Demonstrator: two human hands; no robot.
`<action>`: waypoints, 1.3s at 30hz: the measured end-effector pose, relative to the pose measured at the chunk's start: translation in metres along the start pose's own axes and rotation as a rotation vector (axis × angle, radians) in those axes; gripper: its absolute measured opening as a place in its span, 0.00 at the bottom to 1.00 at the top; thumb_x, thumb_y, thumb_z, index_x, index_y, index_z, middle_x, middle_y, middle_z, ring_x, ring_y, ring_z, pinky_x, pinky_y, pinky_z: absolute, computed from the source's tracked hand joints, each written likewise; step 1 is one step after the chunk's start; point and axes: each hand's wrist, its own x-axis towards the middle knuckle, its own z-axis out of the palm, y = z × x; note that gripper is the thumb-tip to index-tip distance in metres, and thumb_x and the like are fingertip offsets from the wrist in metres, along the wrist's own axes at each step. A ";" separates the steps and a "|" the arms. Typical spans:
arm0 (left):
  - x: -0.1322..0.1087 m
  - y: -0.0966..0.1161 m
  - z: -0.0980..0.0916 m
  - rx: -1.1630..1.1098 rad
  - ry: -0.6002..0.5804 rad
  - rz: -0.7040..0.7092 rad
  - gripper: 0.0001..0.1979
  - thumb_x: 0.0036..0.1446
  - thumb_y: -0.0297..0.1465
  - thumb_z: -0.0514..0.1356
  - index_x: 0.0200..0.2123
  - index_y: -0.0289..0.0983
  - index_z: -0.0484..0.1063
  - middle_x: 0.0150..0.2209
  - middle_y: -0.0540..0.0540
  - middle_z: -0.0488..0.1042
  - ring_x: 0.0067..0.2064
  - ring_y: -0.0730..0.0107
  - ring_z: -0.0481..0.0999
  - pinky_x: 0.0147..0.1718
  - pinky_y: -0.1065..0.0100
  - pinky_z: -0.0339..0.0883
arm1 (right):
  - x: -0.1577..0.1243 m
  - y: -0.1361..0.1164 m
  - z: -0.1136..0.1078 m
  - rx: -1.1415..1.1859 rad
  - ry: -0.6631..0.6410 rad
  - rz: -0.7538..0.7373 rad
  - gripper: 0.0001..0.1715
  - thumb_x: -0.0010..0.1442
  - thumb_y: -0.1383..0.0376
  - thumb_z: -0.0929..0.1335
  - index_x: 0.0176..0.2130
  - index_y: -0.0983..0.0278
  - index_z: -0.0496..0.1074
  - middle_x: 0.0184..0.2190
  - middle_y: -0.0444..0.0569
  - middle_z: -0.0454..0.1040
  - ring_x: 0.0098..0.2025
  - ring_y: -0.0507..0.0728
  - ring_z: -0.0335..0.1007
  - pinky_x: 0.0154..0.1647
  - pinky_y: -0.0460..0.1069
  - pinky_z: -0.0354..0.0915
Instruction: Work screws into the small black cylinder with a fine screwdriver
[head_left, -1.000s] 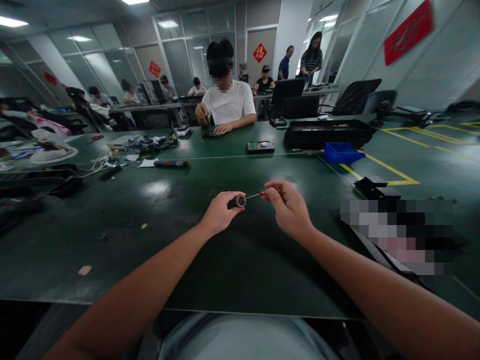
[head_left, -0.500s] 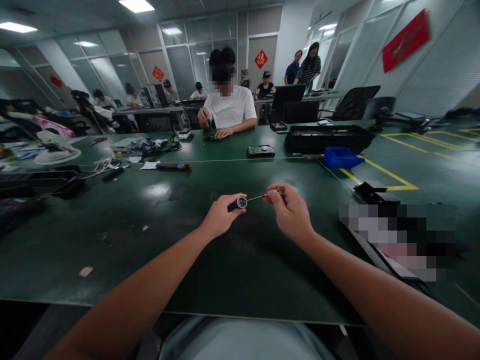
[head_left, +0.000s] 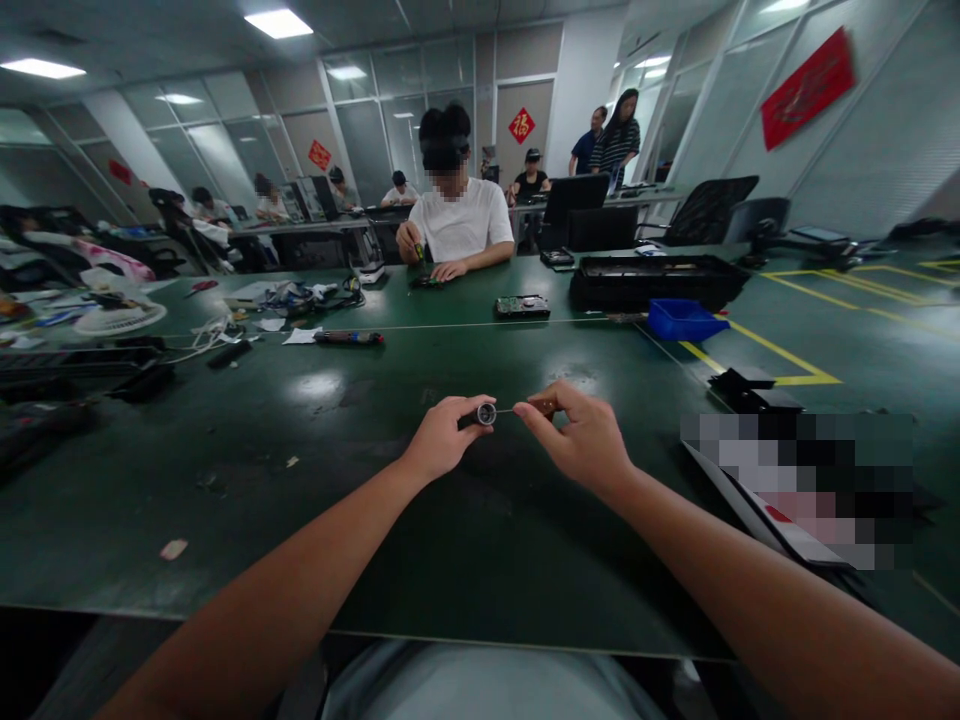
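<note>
Screwdriver (head_left: pixel 546 405) pinched in the right hand's (head_left: pixel 583 438) grip reaches a dark cylinder (head_left: pixel 486 413) clasped by the left hand (head_left: pixel 439 437).

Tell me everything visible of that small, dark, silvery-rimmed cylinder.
The dark cylinder is held sideways, its round, metallic-looking rim facing the camera; inner details are too small to tell. The left hand grips it with thumb and fingers, hiding much of its body. A thin metal shaft points at the rim; contact is unclear.
</note>
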 end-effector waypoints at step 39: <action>-0.001 0.008 0.001 0.013 0.026 -0.041 0.20 0.59 0.31 0.65 0.56 0.46 0.73 0.53 0.47 0.77 0.55 0.59 0.74 0.58 0.55 0.64 | -0.002 -0.008 -0.002 0.017 -0.094 0.088 0.13 0.70 0.62 0.58 0.42 0.61 0.69 0.27 0.45 0.72 0.27 0.55 0.69 0.30 0.50 0.59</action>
